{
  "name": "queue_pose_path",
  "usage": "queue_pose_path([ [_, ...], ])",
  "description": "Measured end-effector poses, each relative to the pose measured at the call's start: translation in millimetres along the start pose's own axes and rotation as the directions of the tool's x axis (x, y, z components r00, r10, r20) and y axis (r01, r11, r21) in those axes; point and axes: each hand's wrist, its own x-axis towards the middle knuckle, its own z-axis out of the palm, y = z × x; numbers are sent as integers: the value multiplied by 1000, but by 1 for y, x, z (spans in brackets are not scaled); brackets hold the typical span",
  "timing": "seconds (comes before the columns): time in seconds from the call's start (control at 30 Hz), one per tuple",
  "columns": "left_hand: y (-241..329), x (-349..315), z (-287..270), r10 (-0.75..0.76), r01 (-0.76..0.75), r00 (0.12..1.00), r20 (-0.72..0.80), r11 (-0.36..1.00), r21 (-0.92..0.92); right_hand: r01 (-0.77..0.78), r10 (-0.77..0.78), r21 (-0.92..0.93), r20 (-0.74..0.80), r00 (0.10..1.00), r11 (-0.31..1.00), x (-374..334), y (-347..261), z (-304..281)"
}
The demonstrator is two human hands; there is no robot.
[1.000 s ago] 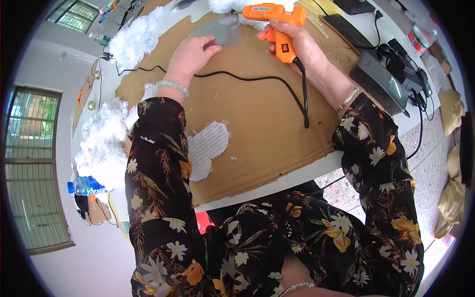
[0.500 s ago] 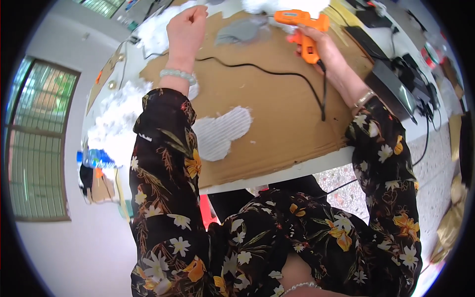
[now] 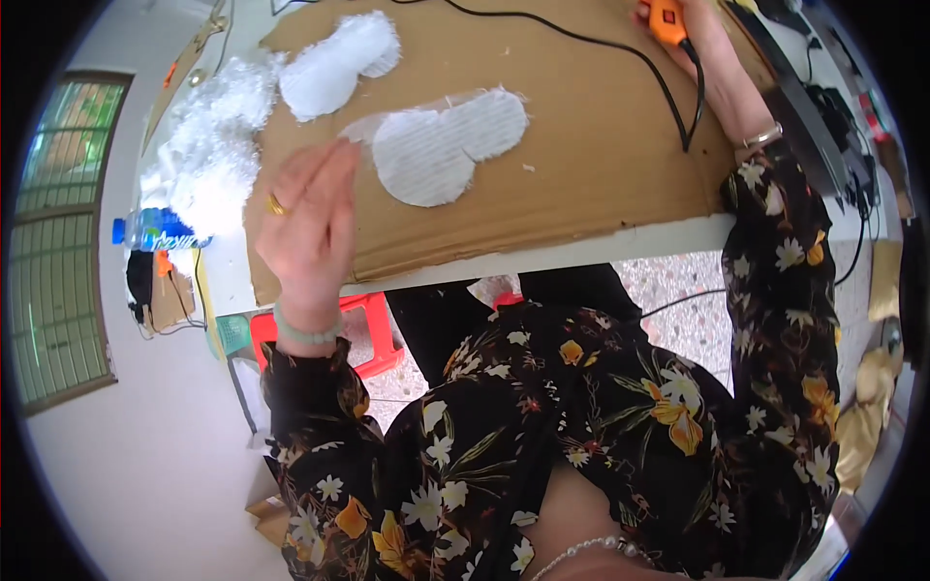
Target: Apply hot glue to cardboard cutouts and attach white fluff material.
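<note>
At the upper right, my right hand (image 3: 699, 34) is wrapped round the handle of an orange hot glue gun (image 3: 667, 19). The gun's front end lies beyond the top edge of the picture, and a black cord runs from its handle. My left hand (image 3: 310, 218), ringed and blurred by motion, has its fingers drawn together beside a white ribbed fabric cutout (image 3: 426, 155) with rounded lobes. A pale smear stretches from the fingertips along the cutout's far edge; what the fingers hold is unclear. Farther back lies a second white fuzzy cutout (image 3: 334, 68).
A brown cardboard sheet (image 3: 581, 184) covers much of the white table. White stuffing (image 3: 208, 145) is heaped at the left, near a plastic bottle with a blue cap (image 3: 160, 229). Dark boxes and cables (image 3: 823, 145) stand at the right. A red stool (image 3: 378, 334) shows under the table.
My left hand has come back toward me from the far side, down to the ribbed cutout. My right hand still holds the glue gun. The view has tilted nearer, leaving the grey piece out of sight.
</note>
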Motion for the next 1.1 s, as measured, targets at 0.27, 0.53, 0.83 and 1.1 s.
queue_pose_path([
  [0.27,0,-26,24,49,-50,993,106,999,4,-7,6,-22,-30,1000,1000,-8,-3,-6],
  [0.53,-3,-31,28,139,-157,967,212,985,69,-37,37,-56,-4,999,998,-23,4,24],
  [0.83,-1,-28,34,162,-188,933,322,981,50,-11,16,-90,58,998,996,-27,-2,14],
  [1.1,4,-20,38,181,-199,925,333,980,18,-19,19,-119,3,1000,993,-29,-8,2],
])
